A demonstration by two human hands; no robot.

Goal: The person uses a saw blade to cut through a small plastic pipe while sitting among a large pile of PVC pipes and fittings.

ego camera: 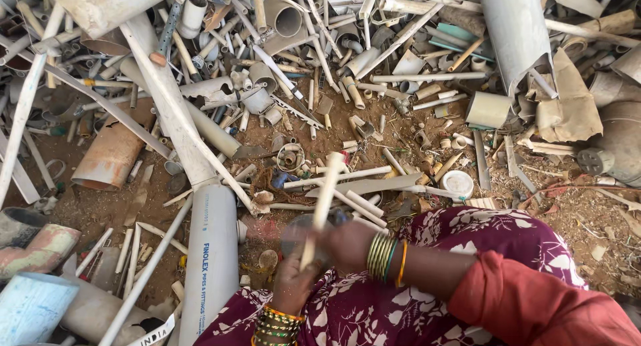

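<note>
While the left hand (294, 279) grips the lower end of a thin pale pipe (324, 199) slanting upward, the right hand (347, 244), blurred just beside it, has a grip I cannot tell, with a wide grey pipe (210, 252) lying to the left.

I see a maroon garment printed with white leaves, an orange-red sleeve, and stacked bangles on both wrists (green and gold mostly, one orange), with both hands bare.
</note>
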